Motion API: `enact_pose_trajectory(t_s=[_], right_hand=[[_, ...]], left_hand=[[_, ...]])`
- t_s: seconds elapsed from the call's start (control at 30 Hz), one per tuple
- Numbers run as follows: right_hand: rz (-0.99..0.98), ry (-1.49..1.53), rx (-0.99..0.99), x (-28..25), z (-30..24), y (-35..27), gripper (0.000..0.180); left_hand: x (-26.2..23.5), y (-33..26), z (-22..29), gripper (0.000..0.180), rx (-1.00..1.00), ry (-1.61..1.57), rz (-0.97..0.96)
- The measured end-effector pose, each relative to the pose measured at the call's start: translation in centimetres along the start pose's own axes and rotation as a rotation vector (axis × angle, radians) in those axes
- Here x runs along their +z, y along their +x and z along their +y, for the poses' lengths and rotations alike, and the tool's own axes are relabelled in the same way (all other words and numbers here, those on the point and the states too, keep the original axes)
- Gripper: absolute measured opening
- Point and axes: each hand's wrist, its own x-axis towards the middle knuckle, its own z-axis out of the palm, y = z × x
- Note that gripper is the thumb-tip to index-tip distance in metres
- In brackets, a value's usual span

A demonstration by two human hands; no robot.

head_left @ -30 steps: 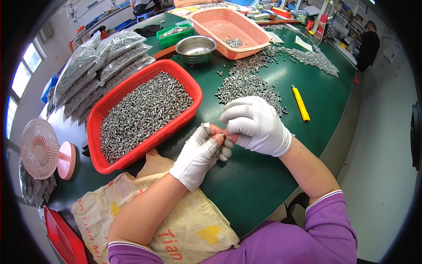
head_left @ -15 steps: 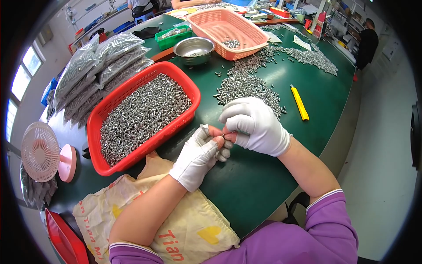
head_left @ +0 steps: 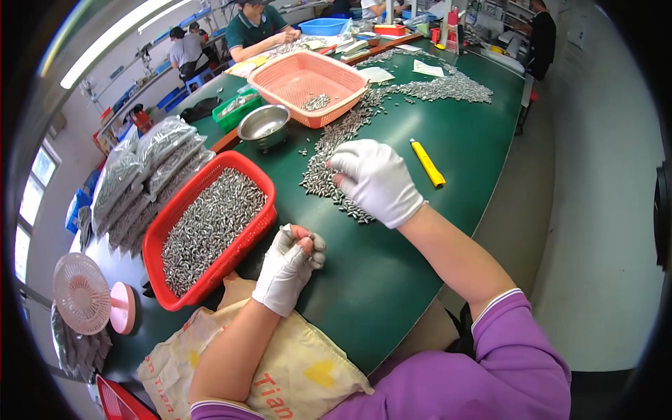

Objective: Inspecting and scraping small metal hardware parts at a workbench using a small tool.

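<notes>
My left hand [head_left: 285, 271], in a white glove with bare thumb and fingertip, is closed in a pinch beside the red basket [head_left: 263, 229]. A tiny metal piece [head_left: 311, 238] shows at its fingertips, mostly hidden. Over the near part of a loose pile of small silver metal pins [head_left: 323, 176] hovers my right hand [head_left: 378, 182], gloved alike. Its thumb and forefinger are bent and apart, and nothing shows between them. Many similar metal pins [head_left: 210, 227] fill the red basket.
A yellow utility knife [head_left: 428, 164] lies right of the pile. Beyond stand a steel bowl [head_left: 264, 137], a green bin [head_left: 227, 120] and a pink basket [head_left: 269, 87]. Stacked plastic bags [head_left: 129, 178] and a pink fan [head_left: 82, 294] are at left. A co-worker [head_left: 255, 31] sits across the table.
My right hand has parted from my left and moved over the pile of pins. My left hand stays pinched, lower and further left in view. The head view has shifted, showing more of the room.
</notes>
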Motion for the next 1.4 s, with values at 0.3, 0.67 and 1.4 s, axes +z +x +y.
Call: enact_pose_trajectory(t_s=[0.3,0.67,1.4], right_hand=[[-0.471,-0.562,0.800,-6.4,6.6,-5.0,0.035],[-0.177,-0.458,0.929,-6.0,9.8,-7.2,0.021],[-0.581,0.117,0.456,-13.7,-13.4,-17.5,0.063]], left_hand=[[3.7,-1.4,-0.4,0.009,0.232,0.969,0.034],[5.3,-3.6,-2.1,0.016,0.480,1.546,-0.004],[6.7,-5.8,-1.6,0.018,0.302,1.599,-0.129]])
